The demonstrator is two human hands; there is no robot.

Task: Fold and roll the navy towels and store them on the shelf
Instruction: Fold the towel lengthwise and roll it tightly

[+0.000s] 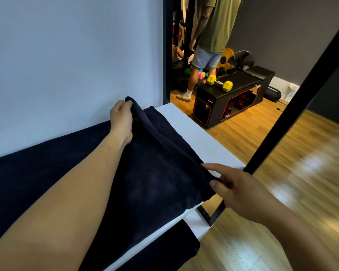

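A navy towel [157,173] lies spread along the white shelf board [194,133], its right end lifted into a fold. My left hand [120,119] grips the far corner of that end near the wall, raised off the board. At the near corner by the board's front edge, my right hand [235,190] pinches the towel between thumb and fingers, with the index finger stretched along the cloth. More navy cloth [164,249] sits on the lower shelf below.
A black metal post [294,102] of the shelf frame rises at the right. The white wall [67,65] backs the shelf. Beyond are a wooden floor [262,192], a black bench with a yellow dumbbell [219,85], and a person [213,36] standing among gym gear.
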